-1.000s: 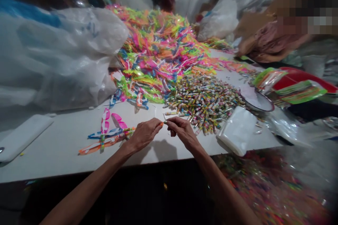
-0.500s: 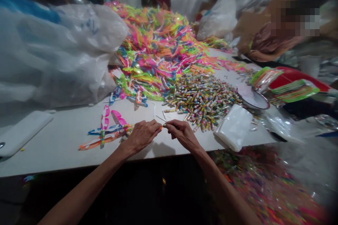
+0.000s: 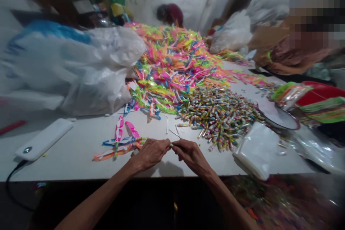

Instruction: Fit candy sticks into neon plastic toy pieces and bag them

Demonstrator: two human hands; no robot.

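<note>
Still pinching: note small pale piece (image 3: pixel 171 145) caught between closed fingertips of left hand (image 3: pixel 155 150) and right hand (image 3: pixel 191 151), at eight o'clock of tube heap (image 3: pixel 221 118). Newly see black cable (image 3: pixel 20 165) toward eight o'clock of view, from head shift only; judge fingertip work mid-step, unchanged.

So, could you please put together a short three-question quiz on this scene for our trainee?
1. True or false: a dark cable runs from the white device.
2. Which lies to the left of the left hand?
A. the stack of clear bags
B. the crossed plastic strips
C. the pile of small printed tubes
3. What shows at the fingertips of the right hand?

Key: 1. True. 2. B. 3. A small pale piece, too small to identify.
</note>
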